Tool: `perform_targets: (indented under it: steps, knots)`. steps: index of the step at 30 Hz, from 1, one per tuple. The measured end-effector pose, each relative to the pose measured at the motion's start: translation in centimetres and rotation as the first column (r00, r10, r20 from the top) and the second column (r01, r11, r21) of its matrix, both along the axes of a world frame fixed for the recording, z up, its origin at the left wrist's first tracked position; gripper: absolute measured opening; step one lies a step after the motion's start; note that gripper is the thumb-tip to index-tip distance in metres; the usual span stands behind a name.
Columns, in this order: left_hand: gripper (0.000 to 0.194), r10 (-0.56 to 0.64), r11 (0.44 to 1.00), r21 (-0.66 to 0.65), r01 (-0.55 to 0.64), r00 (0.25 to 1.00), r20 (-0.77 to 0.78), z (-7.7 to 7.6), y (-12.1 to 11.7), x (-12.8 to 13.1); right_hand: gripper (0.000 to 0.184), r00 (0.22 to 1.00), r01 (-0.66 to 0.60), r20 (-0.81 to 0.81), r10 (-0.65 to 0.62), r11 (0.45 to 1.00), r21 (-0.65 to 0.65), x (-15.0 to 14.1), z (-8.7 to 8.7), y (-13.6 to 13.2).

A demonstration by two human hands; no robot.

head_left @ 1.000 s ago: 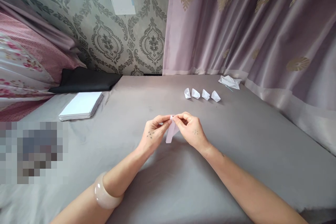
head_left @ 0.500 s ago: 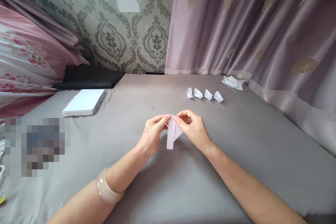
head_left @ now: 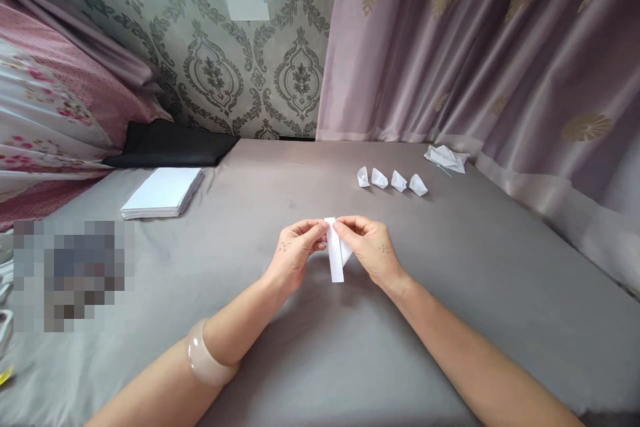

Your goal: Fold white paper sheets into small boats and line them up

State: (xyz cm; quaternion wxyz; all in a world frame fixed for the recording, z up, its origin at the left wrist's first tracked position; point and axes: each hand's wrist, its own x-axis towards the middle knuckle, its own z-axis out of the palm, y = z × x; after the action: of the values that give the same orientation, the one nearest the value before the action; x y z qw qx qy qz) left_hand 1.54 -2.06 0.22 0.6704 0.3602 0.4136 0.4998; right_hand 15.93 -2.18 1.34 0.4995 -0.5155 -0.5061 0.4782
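Note:
A small folded white paper is held up between my hands over the grey sheet. It shows a long narrow strip in front and a slanted flap behind it on the right. My left hand pinches its upper left edge between thumb and fingers. Closed on the upper right side is my right hand, its thumb pressed on the paper near the top. The fingertips behind the paper are partly hidden. Beyond the hands, several small folded paper pieces stand in a row.
A stack of white paper lies at the back left, in front of a black cloth. Crumpled white paper sits at the back right near the purple curtain. A patch at the left is pixelated.
The folded paper has turned slightly and shifted a little to the right, its strip now facing me more squarely and its top edge showing. Both hands keep their hold.

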Motion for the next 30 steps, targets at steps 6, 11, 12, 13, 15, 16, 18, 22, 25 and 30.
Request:
perform_targets:
  steps: [6,11,12,13,15,16,18,22,25,30]
  knots:
    - [0.015,0.018,1.000,0.012,-0.018,1.000,-0.022,0.1,0.0,0.0,0.013,0.979,-0.034,0.204,-0.012,0.974,0.222,-0.1,-0.3,-0.1]
    - [0.010,0.029,1.000,-0.007,-0.029,0.999,-0.024,0.2,0.1,-0.1,0.009,0.918,-0.124,0.388,-0.082,0.871,0.476,-0.1,-0.6,-0.1]
    - [0.009,0.023,1.000,-0.006,-0.023,0.999,-0.029,0.2,0.1,-0.1,0.010,0.901,-0.151,0.423,-0.097,0.843,0.516,0.0,-0.6,-0.1]
    - [0.009,0.015,1.000,-0.004,-0.015,0.999,-0.035,0.2,0.1,-0.2,0.011,0.881,-0.181,0.459,-0.113,0.817,0.547,0.1,-0.7,-0.1]
    - [0.010,-0.002,1.000,0.001,0.002,0.999,-0.050,0.2,0.1,-0.3,0.013,0.831,-0.242,0.536,-0.149,0.771,0.590,0.4,-0.7,-0.1]
    - [0.011,-0.011,1.000,0.002,0.011,0.998,-0.057,0.2,0.1,-0.4,0.015,0.802,-0.272,0.573,-0.170,0.750,0.603,0.5,-0.7,0.0]
    - [0.013,-0.028,1.000,0.002,0.028,0.998,-0.062,0.2,0.1,-0.5,0.017,0.735,-0.328,0.642,-0.219,0.714,0.619,0.6,-0.7,-0.1]
    - [0.016,-0.048,0.999,-0.023,0.047,0.998,-0.031,0.0,0.4,-0.7,0.023,0.543,-0.449,0.773,-0.329,0.664,0.598,0.6,-0.9,-0.3]
    - [0.024,-0.039,0.998,-0.044,0.038,0.999,-0.035,-0.4,0.8,-0.8,0.028,0.436,-0.508,0.832,-0.344,0.669,0.543,0.4,-1.0,-0.5]
    - [0.027,-0.010,0.999,0.042,0.015,0.992,-0.127,-0.6,1.2,-0.8,0.020,0.795,-0.270,0.605,-0.032,0.875,0.401,0.6,-0.5,-0.2]
